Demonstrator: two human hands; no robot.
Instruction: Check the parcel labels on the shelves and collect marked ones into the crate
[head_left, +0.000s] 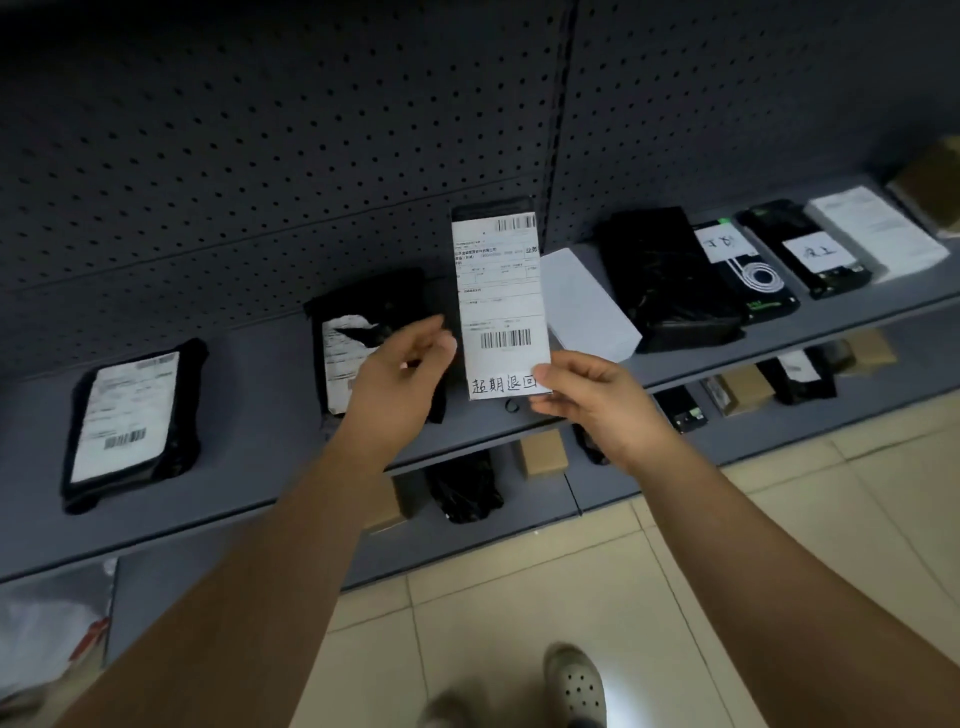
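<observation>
labelled parcel (498, 306) held upright above the shelf (249, 364), right hand (592, 400) pinching its near corner, left hand (400, 369) loosely curled, holding nothing.

**Gaps and blockers along the upper shelf**

The upper shelf (260, 364) has bare strips between the left labelled parcel (130, 415) and the torn-label parcel (358, 343), and along its front edge. Toward the right end, black bags (670, 275) and a white box (587, 306) lie touching, leaving no passage. The pegboard (260, 156) closes the back edge; the tiled floor (519, 623) below is open.
</observation>
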